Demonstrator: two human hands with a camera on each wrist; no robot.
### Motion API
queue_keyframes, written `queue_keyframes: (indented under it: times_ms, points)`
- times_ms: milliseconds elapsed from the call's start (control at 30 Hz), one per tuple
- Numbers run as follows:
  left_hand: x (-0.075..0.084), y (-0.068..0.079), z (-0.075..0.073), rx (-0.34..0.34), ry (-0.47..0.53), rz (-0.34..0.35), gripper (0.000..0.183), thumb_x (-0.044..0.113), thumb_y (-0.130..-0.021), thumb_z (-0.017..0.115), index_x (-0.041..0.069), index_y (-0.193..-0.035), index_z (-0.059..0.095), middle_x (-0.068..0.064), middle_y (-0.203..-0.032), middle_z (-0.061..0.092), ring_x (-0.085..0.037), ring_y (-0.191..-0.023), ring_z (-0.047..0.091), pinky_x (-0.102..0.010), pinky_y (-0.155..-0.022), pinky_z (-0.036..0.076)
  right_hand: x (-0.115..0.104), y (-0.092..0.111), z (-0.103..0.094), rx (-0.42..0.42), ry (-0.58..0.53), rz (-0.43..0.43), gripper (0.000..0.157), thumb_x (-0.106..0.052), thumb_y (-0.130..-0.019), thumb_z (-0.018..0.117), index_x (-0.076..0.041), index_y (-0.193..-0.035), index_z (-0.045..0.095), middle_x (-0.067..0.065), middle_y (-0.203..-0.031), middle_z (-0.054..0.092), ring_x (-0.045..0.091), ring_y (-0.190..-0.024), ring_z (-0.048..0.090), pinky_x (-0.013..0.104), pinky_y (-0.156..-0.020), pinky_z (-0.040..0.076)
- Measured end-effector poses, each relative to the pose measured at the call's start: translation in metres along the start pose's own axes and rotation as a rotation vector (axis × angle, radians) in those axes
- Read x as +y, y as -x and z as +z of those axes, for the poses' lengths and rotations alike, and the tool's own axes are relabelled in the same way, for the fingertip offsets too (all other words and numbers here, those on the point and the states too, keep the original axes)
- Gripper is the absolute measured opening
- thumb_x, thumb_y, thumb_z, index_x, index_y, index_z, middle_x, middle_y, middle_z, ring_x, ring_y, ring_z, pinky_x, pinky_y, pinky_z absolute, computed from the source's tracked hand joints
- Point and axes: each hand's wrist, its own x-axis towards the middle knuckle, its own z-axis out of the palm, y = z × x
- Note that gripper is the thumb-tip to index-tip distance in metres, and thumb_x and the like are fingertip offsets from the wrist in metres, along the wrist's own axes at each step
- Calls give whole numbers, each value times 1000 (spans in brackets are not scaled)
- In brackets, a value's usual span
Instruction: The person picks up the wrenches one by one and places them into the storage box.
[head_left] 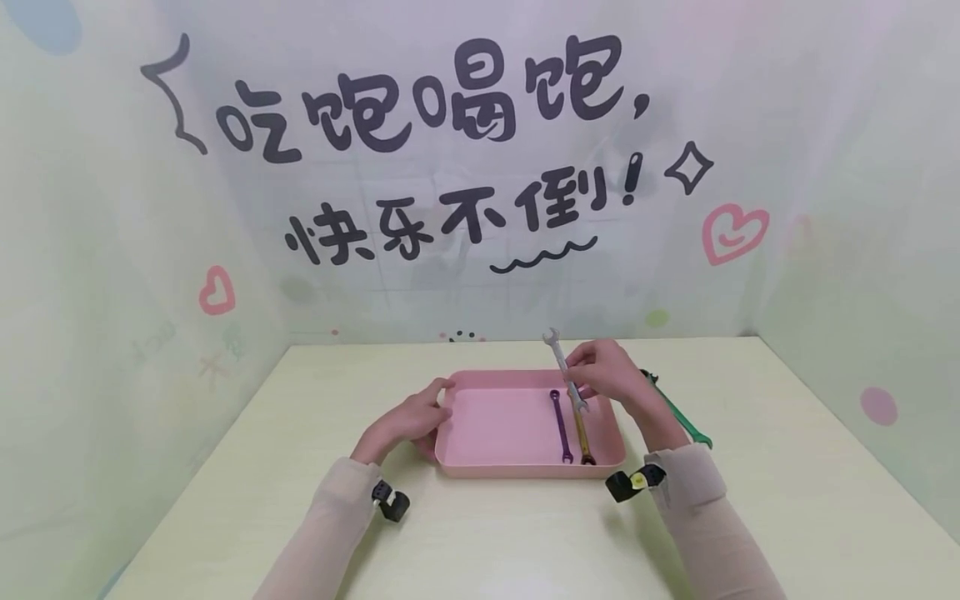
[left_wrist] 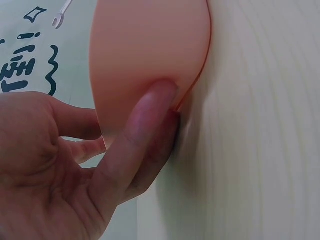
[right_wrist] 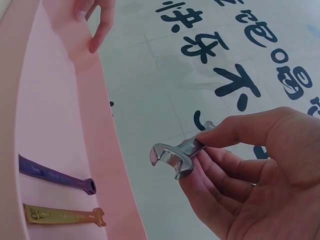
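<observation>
My right hand [head_left: 611, 371] pinches a silver open-end wrench [head_left: 559, 352] between thumb and fingers, above the right part of a pink tray [head_left: 491, 425]. The wrench is tilted; its near forked end [right_wrist: 172, 159] faces the right wrist camera. At the tray's left end, my left hand [head_left: 412, 417] grips the wall, with the thumb [left_wrist: 150, 110] pressed on the outside and other fingers around the corner and beneath. Inside the tray, a purple wrench [head_left: 562, 429] lies beside a gold wrench [head_left: 582, 437], both lengthwise from front to back.
A green wrench [head_left: 684, 417] lies on the table right of the tray, partly hidden by my right forearm. The pale wooden table [head_left: 517, 533] meets a printed backdrop [head_left: 420, 308] behind the tray. Black cameras [head_left: 633, 482] are strapped to both wrists.
</observation>
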Motion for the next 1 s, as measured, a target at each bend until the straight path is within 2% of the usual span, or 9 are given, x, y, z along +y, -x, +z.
queue_keyframes:
  times_ms: [233, 400, 700, 1000]
  points:
    - [0, -2, 0, 7, -2, 1, 59, 13, -108, 45, 15, -163, 25, -20, -108, 63, -25, -66, 72, -38, -54, 64, -1, -2, 2, 23, -22, 41, 24, -9, -94, 69, 9, -111, 68, 16, -93, 71, 18, -73, 72, 36, -72, 68]
    - [0, -2, 0, 6, -5, -2, 58, 13, -108, 45, 15, -163, 25, -20, -107, 63, -25, -67, 72, -38, -54, 64, 2, -5, 7, 30, -36, 67, 26, -10, -95, 69, 9, -113, 69, 19, -97, 73, 18, -75, 73, 34, -73, 68]
    - [-1, -2, 1, 2, 1, -5, 58, 13, -108, 44, 15, -163, 25, -20, -108, 63, -25, -66, 71, -37, -54, 64, 8, -7, 20, -18, -66, 84, 26, -7, -98, 66, 12, -115, 67, 25, -99, 74, 20, -75, 74, 36, -76, 68]
    - [0, -2, 1, -1, -10, -1, 58, 13, -108, 44, 15, -163, 24, -19, -108, 64, -25, -67, 71, -37, -54, 64, 12, -10, 34, -51, -29, 155, 20, -7, -96, 68, 8, -108, 72, 14, -90, 73, 17, -72, 72, 35, -72, 68]
